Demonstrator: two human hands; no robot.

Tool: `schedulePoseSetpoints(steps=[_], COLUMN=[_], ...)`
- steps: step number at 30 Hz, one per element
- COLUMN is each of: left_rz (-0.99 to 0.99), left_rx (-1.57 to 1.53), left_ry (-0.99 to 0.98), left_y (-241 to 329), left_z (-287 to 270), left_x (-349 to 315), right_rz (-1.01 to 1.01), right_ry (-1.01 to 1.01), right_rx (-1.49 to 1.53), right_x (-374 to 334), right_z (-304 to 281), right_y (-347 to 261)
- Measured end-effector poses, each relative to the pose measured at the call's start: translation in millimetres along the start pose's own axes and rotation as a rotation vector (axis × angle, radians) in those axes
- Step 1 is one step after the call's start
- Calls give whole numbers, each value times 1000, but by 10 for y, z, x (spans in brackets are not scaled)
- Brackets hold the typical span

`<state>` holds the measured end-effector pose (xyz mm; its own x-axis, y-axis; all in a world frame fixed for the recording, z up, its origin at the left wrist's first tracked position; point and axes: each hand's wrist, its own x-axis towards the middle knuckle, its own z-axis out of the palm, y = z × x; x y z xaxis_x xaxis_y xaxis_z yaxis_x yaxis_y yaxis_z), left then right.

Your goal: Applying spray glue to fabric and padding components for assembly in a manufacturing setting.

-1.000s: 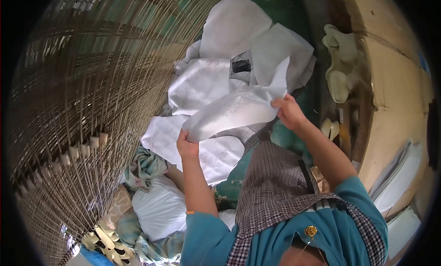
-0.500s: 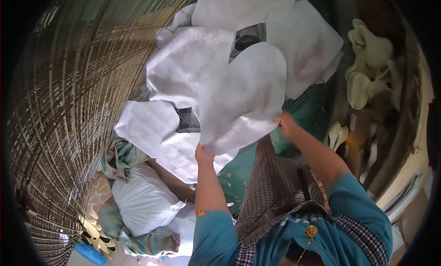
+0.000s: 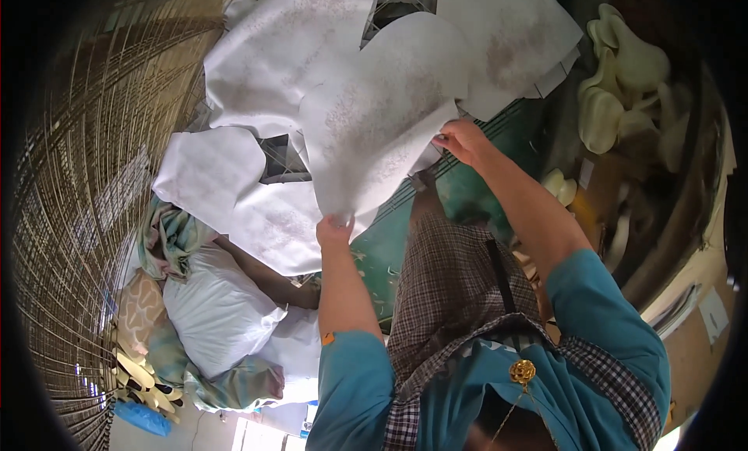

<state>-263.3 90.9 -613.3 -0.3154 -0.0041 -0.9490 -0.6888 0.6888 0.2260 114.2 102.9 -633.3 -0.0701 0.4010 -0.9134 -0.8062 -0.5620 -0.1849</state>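
Both my hands hold the near edge of a pale, limp sheet (image 3: 382, 93) with a rounded outline and brownish speckles. My left hand (image 3: 335, 230) is closed on its near left corner. Farther out, my right hand (image 3: 461, 139) pinches the right side of the same edge, so the sheet slopes and creases between them. Its far part rests over similar pale sheets, one on the left (image 3: 257, 61) and one on the right (image 3: 518, 42). Another pale piece (image 3: 210, 163) spreads at the lower left. Dark wire mesh (image 3: 284, 159) shows through gaps between the pieces.
Stacked wire racks (image 3: 70, 217) rise along the left. A stuffed white bag (image 3: 218, 311) and a striped cloth (image 3: 167, 233) lie near my left arm. Cream-coloured moulded pieces (image 3: 623, 69) sit at the right. Green flooring (image 3: 467, 194) shows below the sheets.
My right hand has moved farther away with its side of the sheet, which now hangs more steeply between my hands. The whole view has shifted, bringing the scene higher in the picture.
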Motion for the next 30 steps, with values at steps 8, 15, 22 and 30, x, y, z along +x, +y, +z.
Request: schedulePoseSetpoints(steps=[8,15,22,30], left_rz=[174,-49,279,751], left_rx=[413,103,91,-208], left_ry=[-204,93,32,-1307], left_y=[-331,-594,34,1677], left_z=[-308,-245,-126,1581], left_x=[523,278,-542,-3797], right_rz=[-52,23,-168,-124], right_ry=[162,265,278,243], right_rx=[-76,-304,-395,-273], right_x=[92,-40,-639,-2097], right_z=[-468,-746,-665,-1183], right_y=[198,229,234,173])
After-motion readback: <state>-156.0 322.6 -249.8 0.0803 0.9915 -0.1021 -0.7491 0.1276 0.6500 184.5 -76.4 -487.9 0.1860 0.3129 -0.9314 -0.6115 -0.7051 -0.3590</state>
